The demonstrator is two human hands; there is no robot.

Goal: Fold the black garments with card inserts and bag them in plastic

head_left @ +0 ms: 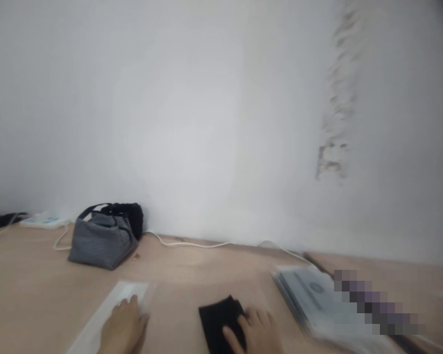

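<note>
My left hand lies palm down over a long white flat piece, perhaps paper or plastic film. Its fingers point forward and are slightly apart, with the thumb at the right edge. On the wooden table a folded black piece, which looks like cloth, lies in front of me. My right hand rests at its right side, thumb and index finger over the black piece and the other fingers spread beside it. The wrists are cut off by the lower frame edge. Blur hides the finer detail.
A grey striped bag with a black item behind it stands near the wall. A white power strip and white cable run along the back. At right lies a stack of plastic-wrapped packets; a pixelated patch covers the area beside it.
</note>
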